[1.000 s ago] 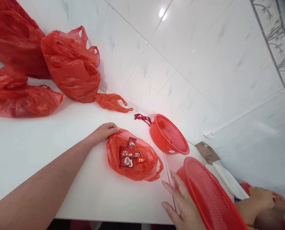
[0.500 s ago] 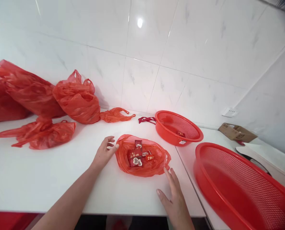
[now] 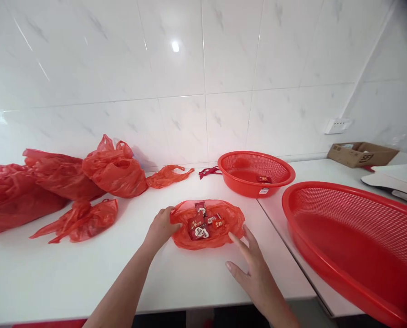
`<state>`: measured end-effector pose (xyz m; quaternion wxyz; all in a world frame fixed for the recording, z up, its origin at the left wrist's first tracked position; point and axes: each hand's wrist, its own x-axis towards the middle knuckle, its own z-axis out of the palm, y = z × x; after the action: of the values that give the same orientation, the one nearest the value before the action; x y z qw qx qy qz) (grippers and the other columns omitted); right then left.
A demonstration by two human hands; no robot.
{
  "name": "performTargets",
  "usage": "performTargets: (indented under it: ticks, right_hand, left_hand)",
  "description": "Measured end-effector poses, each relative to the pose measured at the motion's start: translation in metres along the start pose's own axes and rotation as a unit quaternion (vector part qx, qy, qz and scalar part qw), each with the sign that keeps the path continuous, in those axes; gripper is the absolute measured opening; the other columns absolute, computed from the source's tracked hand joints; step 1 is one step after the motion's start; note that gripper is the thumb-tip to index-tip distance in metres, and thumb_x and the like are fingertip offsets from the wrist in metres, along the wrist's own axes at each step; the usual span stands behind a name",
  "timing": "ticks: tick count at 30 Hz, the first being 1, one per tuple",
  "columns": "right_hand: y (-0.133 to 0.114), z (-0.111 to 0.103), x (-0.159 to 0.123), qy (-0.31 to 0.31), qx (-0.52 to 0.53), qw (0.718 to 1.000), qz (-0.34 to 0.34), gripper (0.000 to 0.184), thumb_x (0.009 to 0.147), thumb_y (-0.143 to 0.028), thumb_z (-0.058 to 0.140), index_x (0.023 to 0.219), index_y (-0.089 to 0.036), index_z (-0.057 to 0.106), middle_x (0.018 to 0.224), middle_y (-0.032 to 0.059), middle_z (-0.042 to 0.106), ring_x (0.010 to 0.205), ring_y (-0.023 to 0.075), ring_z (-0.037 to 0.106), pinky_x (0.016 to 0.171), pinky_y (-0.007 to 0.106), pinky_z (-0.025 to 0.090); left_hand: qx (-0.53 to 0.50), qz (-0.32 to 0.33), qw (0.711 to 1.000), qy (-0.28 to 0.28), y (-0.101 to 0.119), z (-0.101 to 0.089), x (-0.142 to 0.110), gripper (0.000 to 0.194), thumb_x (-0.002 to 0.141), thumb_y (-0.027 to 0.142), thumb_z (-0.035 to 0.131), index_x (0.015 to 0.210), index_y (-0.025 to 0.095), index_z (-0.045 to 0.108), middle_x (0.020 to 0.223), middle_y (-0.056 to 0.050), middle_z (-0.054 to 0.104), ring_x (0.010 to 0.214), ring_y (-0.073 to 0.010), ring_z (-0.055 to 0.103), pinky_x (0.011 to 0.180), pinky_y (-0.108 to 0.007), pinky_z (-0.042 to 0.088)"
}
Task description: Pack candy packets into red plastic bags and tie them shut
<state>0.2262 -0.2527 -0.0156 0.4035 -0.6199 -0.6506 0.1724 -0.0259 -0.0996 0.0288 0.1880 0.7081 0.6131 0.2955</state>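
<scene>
An opened red plastic bag [image 3: 183, 241] lies on the white table with its mouth facing up. Several small wrapped snack packets [image 3: 198, 222] rest inside, dark red ones with white lettering and a brighter red one. My left hand [image 3: 160, 230] has its fingers and thumb closed over the bag's left rim. At the bag's right edge is my right hand [image 3: 254, 269], fingers spread and thumb apart. Its fingertips reach the rim there; whether they press on the plastic is hard to see.
Filled red bags [image 3: 114, 171] line the left back, with a knotted one [image 3: 90, 223] before them. A flat red bag [image 3: 169, 176] and dark red ribbon [image 3: 209, 172] lie near the wall. Red baskets [image 3: 239, 184] [image 3: 312, 241] and a cardboard box [image 3: 362, 155] stand to the right.
My left hand has moved from beside the bag onto its left rim and closed there. The right hand stays spread at the right edge. The camera's view has tilted and shifted.
</scene>
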Motion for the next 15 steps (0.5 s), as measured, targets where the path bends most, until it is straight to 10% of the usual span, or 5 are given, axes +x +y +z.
performTargets:
  ticks: [8,15]
  right_hand:
    - [0.0,0.0,0.016,-0.001,0.035,0.999,0.035,0.066,0.085,-0.031,0.046,0.145,-0.019,0.024,0.15,0.0107,0.026,0.138,0.0234,0.023,0.112,0.045,0.028]
    - [-0.057,-0.052,0.061,0.08,0.045,0.991,-0.101,0.065,0.086,-0.03,0.05,0.146,-0.029,0.022,0.152,0.004,0.024,0.139,0.0235,0.022,0.112,0.047,0.026]
  left_hand:
    - [-0.158,-0.046,0.986,0.012,-0.011,-0.006,0.006,0.02,0.068,0.034,0.058,0.08,0.019,0.061,0.065,0.001,0.058,0.058,-0.0143,0.053,0.054,-0.025,0.039]
    - [-0.358,0.008,0.927,0.111,0.029,-0.05,0.025,0.024,0.066,0.036,0.066,0.075,0.017,0.056,0.066,0.004,0.055,0.057,-0.0083,0.049,0.055,-0.02,0.04]
